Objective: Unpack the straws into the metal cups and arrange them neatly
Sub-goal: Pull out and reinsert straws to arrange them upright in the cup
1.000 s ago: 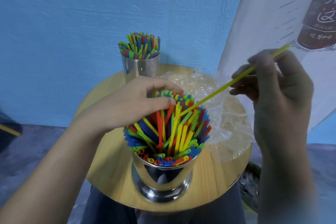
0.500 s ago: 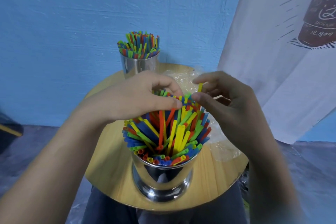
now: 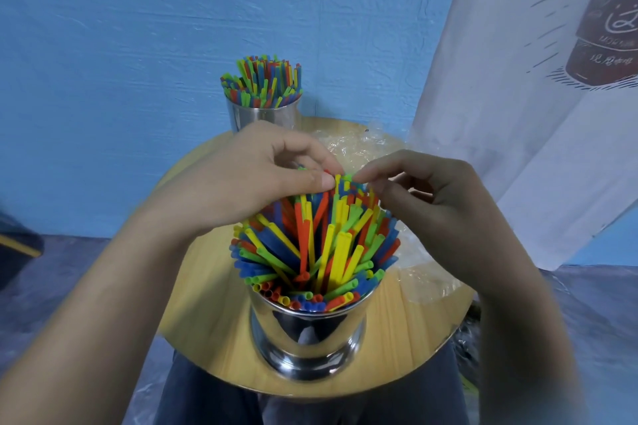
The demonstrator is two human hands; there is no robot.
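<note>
A shiny metal cup stands at the near edge of the round table, packed with colourful straws that fan out unevenly. My left hand curls over the far tops of these straws, thumb and fingers gathering them. My right hand comes in from the right; its index fingertip touches the straw tips beside my left thumb, and its other fingers are loosely curled. A second metal cup stands at the table's far edge, partly hidden by my left hand, holding upright straws.
Crumpled clear plastic wrapping lies on the wooden table behind and to the right of the near cup. A white printed banner hangs at the right against the blue wall. My legs show under the table.
My right hand brought a single yellow straw down from the upper right into the near cup and pushed it in. It now only touches the tips. My left hand stayed on the bunch.
</note>
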